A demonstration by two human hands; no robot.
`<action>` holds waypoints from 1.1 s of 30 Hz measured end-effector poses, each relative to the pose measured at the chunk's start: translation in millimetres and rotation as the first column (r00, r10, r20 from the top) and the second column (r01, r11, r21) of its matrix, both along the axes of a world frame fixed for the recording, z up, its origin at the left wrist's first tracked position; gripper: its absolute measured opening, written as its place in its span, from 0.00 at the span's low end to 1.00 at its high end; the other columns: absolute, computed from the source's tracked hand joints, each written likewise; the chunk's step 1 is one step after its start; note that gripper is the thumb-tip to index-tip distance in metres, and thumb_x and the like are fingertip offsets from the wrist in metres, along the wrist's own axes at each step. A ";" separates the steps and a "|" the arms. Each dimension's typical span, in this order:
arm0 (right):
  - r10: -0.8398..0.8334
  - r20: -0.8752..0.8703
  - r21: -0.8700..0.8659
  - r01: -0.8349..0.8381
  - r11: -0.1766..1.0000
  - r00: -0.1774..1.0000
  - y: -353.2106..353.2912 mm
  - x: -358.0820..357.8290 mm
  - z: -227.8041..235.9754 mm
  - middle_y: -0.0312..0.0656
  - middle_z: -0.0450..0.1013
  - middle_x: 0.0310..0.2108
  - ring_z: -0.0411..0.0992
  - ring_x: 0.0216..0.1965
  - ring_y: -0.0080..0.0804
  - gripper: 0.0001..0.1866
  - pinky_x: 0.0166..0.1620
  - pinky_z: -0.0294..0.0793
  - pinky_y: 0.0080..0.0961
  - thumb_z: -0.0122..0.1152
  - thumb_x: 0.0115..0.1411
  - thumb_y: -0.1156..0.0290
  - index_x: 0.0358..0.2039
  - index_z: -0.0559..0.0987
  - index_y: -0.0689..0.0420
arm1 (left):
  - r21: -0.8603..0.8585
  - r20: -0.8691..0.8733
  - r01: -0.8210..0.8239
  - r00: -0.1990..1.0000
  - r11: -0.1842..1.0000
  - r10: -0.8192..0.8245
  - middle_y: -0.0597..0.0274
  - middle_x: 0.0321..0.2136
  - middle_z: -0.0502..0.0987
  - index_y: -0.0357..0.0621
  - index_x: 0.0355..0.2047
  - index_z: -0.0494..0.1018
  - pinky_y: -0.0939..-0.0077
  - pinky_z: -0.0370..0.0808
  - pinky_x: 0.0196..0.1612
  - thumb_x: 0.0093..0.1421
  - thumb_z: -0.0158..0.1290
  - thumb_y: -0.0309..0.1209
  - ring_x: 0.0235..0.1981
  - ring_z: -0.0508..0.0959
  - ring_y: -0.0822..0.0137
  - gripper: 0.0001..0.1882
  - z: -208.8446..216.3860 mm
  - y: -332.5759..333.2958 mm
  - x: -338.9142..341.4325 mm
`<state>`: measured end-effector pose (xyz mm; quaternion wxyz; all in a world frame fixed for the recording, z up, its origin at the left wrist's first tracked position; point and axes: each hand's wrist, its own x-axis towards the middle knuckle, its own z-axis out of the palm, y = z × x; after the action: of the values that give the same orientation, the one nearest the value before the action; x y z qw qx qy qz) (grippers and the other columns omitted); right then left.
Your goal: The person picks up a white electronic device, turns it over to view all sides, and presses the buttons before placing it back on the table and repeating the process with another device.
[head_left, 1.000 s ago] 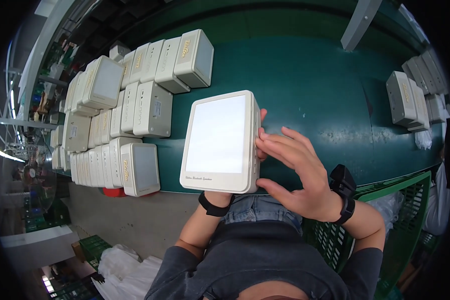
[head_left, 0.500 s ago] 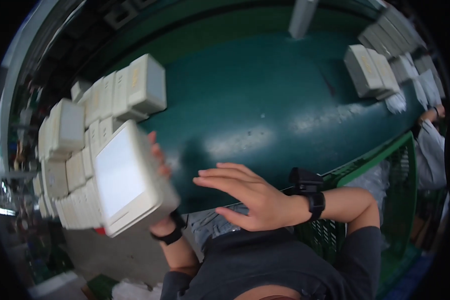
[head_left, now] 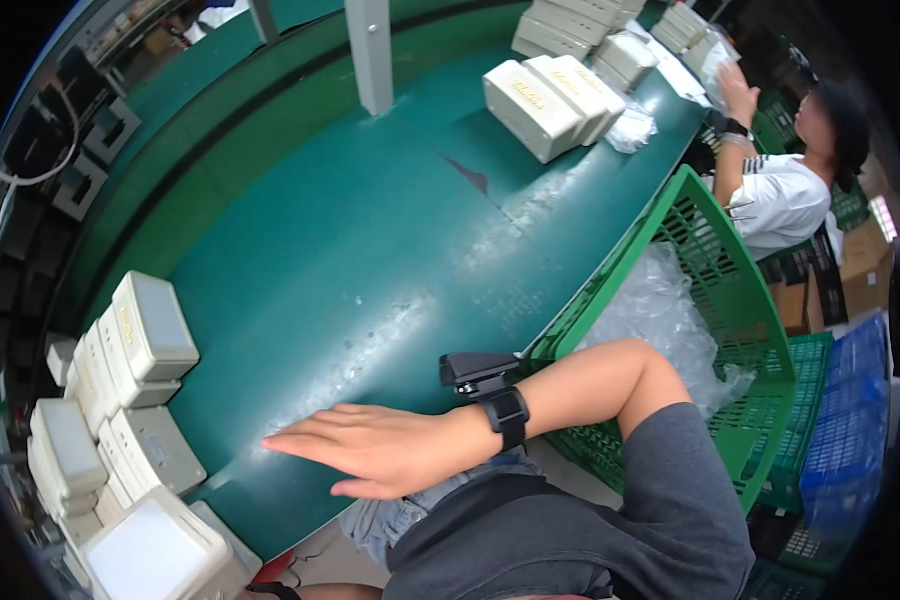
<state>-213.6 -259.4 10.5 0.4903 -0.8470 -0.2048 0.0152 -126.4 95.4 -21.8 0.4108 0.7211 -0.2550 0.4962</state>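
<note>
We judge placing step: white box [head_left: 152,548], 8 o'clock. Left fingers hidden, can't tell; right hand [head_left: 378,450] empty, fingers extended. Next wants alignment.

I am looking down at a long green table [head_left: 260,265], its top showing pale scuffs [head_left: 380,335] and a dark mark [head_left: 465,173]. At my left, cream boxes [head_left: 158,452] are standing close together on it, some piled up. Toward the far right end, a short row of boxes [head_left: 540,110] is sitting, a crumpled plastic bag [head_left: 632,130] lying just beside it, and more stacked boxes [head_left: 550,32] are standing behind. A grey post [head_left: 370,55] is rising at the back.
</note>
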 end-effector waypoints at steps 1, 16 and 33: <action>-0.026 0.061 0.099 0.020 0.995 0.998 2.7 3.9 2.8 0.52 0.59 0.61 0.59 0.61 0.46 0.42 0.63 0.58 0.39 0.64 0.53 0.72 0.65 0.54 0.62 | -0.035 -0.099 0.019 0.995 0.999 -0.023 0.55 0.42 0.70 0.39 0.47 0.67 0.59 0.68 0.53 0.62 0.52 0.32 0.47 0.70 0.55 0.15 7.4 -19.6 -1.9; -0.269 0.276 0.276 0.192 0.942 0.923 13.3 8.1 -11.2 0.55 0.55 0.62 0.60 0.60 0.53 0.48 0.58 0.65 0.42 0.69 0.45 0.74 0.65 0.52 0.60 | -0.191 -0.566 0.246 0.763 0.950 -0.311 0.49 0.64 0.53 0.47 0.68 0.48 0.53 0.69 0.56 0.54 0.60 0.51 0.61 0.62 0.49 0.48 37.9 -209.7 -41.9; -0.075 -0.040 -0.212 0.065 0.975 0.996 -23.9 12.2 7.1 0.51 0.73 0.36 0.76 0.35 0.49 0.39 0.33 0.74 0.42 0.65 0.42 0.71 0.56 0.62 0.63 | -0.192 -0.705 0.662 0.421 0.725 -0.571 0.46 0.46 0.69 0.34 0.55 0.60 0.52 0.65 0.59 0.61 0.40 0.63 0.51 0.70 0.52 0.41 -7.8 -166.2 14.6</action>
<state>-201.4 -283.3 17.6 0.4028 -0.9003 -0.1602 0.0398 -111.7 -70.8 -29.6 0.5863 0.7321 -0.3454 -0.0322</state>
